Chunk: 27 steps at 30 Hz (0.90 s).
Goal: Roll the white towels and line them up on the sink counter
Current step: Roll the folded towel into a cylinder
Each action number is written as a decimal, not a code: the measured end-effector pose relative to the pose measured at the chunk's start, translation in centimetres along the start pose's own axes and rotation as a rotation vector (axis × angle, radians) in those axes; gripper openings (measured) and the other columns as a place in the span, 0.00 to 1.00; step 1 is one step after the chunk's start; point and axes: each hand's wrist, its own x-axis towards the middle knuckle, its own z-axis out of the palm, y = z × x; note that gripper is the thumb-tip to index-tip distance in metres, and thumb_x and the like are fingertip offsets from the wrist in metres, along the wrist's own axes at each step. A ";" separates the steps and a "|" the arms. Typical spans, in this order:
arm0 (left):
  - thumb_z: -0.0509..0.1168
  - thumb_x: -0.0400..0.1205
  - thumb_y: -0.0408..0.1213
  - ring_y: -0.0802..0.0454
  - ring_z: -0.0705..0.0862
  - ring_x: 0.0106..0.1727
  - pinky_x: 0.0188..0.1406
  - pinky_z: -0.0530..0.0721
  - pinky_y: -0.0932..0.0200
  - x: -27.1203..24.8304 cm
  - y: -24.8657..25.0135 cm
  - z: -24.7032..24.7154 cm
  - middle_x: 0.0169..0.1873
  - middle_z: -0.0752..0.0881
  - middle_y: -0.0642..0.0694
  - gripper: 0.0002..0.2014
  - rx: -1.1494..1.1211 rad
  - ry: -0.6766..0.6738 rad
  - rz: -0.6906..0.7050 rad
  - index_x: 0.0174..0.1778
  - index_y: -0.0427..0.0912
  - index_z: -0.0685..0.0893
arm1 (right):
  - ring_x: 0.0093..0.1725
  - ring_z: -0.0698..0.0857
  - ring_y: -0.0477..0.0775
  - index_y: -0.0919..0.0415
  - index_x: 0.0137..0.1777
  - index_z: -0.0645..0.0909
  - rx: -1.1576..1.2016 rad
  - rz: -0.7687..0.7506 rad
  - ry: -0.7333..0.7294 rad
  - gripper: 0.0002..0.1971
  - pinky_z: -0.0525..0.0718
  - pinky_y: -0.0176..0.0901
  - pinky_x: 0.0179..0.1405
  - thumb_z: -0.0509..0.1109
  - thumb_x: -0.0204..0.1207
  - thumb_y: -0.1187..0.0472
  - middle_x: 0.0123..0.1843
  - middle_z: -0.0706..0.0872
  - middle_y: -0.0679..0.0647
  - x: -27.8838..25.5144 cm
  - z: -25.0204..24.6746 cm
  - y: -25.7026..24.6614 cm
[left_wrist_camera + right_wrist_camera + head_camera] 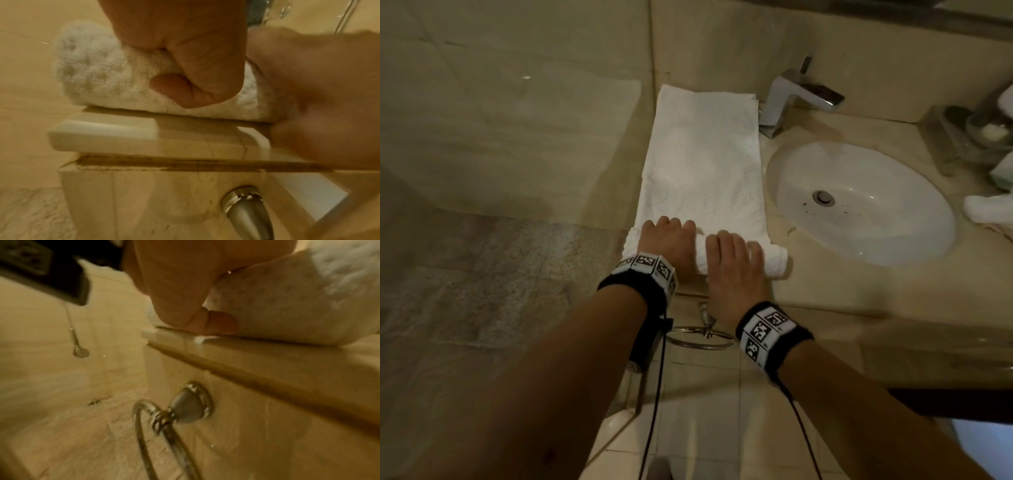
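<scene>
A long white towel (pixel 705 164) lies flat on the beige sink counter (pixel 842 294), left of the basin, running from the back wall toward me. Its near end is wound into a thick roll (pixel 774 260) at the counter's front edge. My left hand (pixel 667 236) grips the left part of the roll, fingers curled over the top. In the left wrist view the left hand (pixel 197 65) tucks its thumb against the roll (pixel 92 73). My right hand (pixel 732 260) grips the right part. The right wrist view shows the right hand (pixel 185 288) with its thumb pressed into the roll (pixel 287 305).
The white oval basin (pixel 859 202) and chrome faucet (pixel 791 99) sit just right of the towel. Another white towel (pixel 986 209) and glass items (pixel 989 130) lie at the far right. A metal towel ring (pixel 702 335) hangs below the counter's front edge.
</scene>
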 end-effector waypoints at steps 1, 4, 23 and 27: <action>0.63 0.74 0.60 0.45 0.78 0.60 0.58 0.73 0.48 0.3 -0.1 0.1 0.58 0.82 0.46 0.28 -0.010 -0.007 0.009 0.65 0.48 0.73 | 0.60 0.75 0.59 0.59 0.70 0.69 0.011 0.030 0.032 0.37 0.69 0.56 0.65 0.76 0.59 0.59 0.63 0.74 0.57 0.1 0.4 -0.1; 0.65 0.71 0.62 0.45 0.78 0.59 0.57 0.74 0.48 0.2 -0.2 0.2 0.57 0.81 0.46 0.32 -0.027 0.015 0.000 0.67 0.49 0.70 | 0.59 0.77 0.58 0.58 0.67 0.72 0.029 0.084 0.040 0.26 0.72 0.54 0.62 0.72 0.68 0.60 0.60 0.78 0.56 2.1 0.0 -0.1; 0.66 0.73 0.52 0.45 0.78 0.64 0.63 0.74 0.46 5.0 0.4 -2.0 0.63 0.80 0.48 0.29 0.017 -0.287 -0.019 0.72 0.56 0.71 | 0.65 0.67 0.60 0.58 0.72 0.63 0.094 -0.104 -0.180 0.40 0.61 0.62 0.69 0.73 0.58 0.56 0.66 0.67 0.57 5.8 -1.8 2.8; 0.66 0.71 0.57 0.45 0.76 0.62 0.58 0.75 0.47 4.5 0.2 -1.8 0.61 0.78 0.46 0.30 -0.020 -0.192 -0.018 0.67 0.50 0.71 | 0.66 0.71 0.59 0.55 0.72 0.64 0.110 -0.093 -0.270 0.38 0.69 0.57 0.66 0.75 0.63 0.50 0.68 0.72 0.56 8.5 -1.6 3.3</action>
